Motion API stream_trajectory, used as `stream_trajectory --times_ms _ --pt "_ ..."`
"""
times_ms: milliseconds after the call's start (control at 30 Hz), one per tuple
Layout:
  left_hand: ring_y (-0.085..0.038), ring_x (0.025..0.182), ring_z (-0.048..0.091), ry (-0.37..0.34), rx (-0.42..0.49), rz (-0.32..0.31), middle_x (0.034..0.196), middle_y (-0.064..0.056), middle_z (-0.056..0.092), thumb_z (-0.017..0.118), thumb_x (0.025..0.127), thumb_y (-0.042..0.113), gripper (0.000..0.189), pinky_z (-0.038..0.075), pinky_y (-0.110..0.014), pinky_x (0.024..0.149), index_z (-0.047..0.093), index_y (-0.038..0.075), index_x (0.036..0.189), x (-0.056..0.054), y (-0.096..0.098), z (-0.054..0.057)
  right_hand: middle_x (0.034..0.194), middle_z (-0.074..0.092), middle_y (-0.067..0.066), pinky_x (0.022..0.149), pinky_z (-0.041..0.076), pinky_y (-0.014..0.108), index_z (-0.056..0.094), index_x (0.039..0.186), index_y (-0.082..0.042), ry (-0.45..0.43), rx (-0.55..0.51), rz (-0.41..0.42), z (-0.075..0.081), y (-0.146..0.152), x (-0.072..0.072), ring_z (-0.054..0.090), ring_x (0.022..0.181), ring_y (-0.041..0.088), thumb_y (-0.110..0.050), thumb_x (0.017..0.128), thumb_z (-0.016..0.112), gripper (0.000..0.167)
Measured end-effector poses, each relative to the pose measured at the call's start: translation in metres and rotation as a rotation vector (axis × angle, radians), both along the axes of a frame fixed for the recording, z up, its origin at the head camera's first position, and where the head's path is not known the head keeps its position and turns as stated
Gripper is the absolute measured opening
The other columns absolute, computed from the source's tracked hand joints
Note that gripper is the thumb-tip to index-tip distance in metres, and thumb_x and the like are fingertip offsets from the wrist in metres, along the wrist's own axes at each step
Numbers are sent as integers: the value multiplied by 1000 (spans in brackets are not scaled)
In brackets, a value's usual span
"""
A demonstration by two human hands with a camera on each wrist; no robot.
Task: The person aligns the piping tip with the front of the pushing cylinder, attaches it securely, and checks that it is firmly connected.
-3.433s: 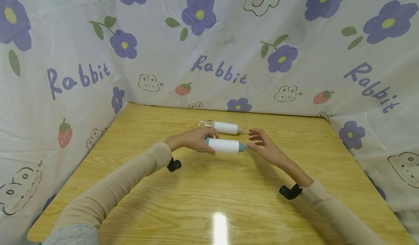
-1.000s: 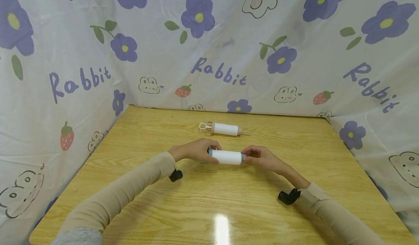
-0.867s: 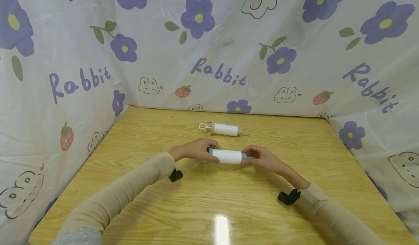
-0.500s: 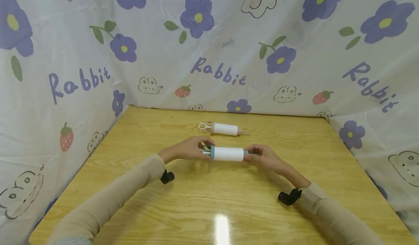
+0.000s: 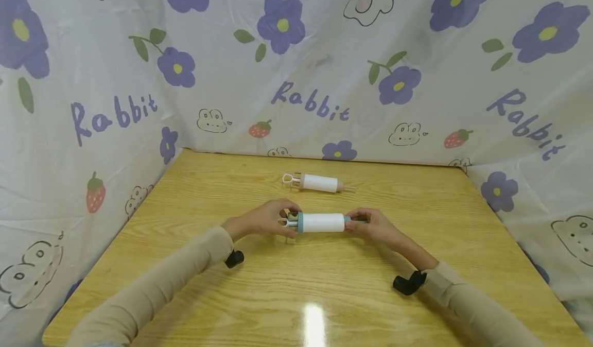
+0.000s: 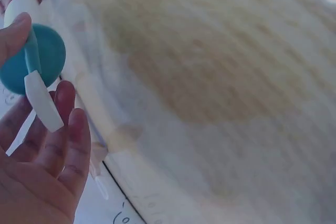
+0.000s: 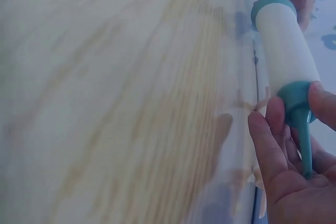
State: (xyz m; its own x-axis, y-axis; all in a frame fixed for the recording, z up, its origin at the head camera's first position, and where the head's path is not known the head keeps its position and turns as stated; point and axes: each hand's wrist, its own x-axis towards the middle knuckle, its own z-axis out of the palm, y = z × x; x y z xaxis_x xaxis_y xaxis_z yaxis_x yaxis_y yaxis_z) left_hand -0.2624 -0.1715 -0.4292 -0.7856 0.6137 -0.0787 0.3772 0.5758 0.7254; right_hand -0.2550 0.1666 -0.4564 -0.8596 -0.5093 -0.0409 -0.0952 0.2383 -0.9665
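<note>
A syringe (image 5: 323, 222) with a white barrel, teal ends and a white plunger handle is held level above the table. In the head view my left hand (image 5: 266, 218) curves round its handle end. The left wrist view shows my thumb (image 6: 13, 38) against the teal end cap (image 6: 50, 51), with the fingers beside the white handle (image 6: 43, 100). At the other end, my right hand (image 5: 372, 227) pinches the base of the teal nozzle. In the right wrist view, the thin nozzle (image 7: 305, 148) points into my palm.
Behind the hands, a second syringe (image 5: 319, 183) with pinkish-beige ends lies on the wooden table (image 5: 259, 295). A printed white curtain (image 5: 231, 79) encloses the back and sides of the table. A black wrist mount sits below each wrist.
Since the earliest frame, the syringe has come nearer and my right hand has taken hold of its nozzle end. My left hand has slid left off the barrel to the handle end, uncovering the handle.
</note>
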Motion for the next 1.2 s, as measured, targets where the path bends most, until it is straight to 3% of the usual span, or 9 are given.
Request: stream_trajectory --times_ms 200,333,500,833,1033,1200 --pt "-18 104 57 156 -78 -7 125 -1 61 80 85 33 59 51 -35 87 59 15 136 1 1 -1 114 66 16 91 57 42 59 126 7 10 25 12 2 1 -1 69 103 28 -22 97 67 42" --pt "-16 104 58 195 -106 -27 122 0 62 79 85 34 59 51 -35 88 58 14 137 0 0 -1 112 67 12 91 57 40 62 125 2 21 71 33 2 4 -2 67 102 23 -23 96 68 40" --pt "-16 103 57 175 -124 -55 117 0 61 79 86 32 57 52 -35 89 58 13 136 3 -1 -5 113 69 10 85 55 34 66 123 -6 93 189 84 -1 4 -1 65 102 21 -27 95 69 35" --pt "-20 109 56 80 -66 -56 120 -4 57 78 87 26 59 53 -37 99 54 8 139 5 0 -12 111 68 13 76 52 30 66 122 -3 165 289 142 -4 3 -4 63 95 18 -26 98 65 33" --pt "-23 113 56 72 -56 -55 122 -6 57 76 89 26 60 51 -40 102 52 8 141 5 0 -14 111 67 15 76 51 29 64 122 0 192 308 165 -2 3 -5 60 94 20 -24 98 64 34" --pt "-26 121 54 49 -36 -31 138 -10 50 74 90 37 72 48 -44 104 43 10 149 6 -3 -14 118 65 13 84 51 32 60 130 -1 234 341 169 3 6 -7 60 103 21 -27 101 60 39"
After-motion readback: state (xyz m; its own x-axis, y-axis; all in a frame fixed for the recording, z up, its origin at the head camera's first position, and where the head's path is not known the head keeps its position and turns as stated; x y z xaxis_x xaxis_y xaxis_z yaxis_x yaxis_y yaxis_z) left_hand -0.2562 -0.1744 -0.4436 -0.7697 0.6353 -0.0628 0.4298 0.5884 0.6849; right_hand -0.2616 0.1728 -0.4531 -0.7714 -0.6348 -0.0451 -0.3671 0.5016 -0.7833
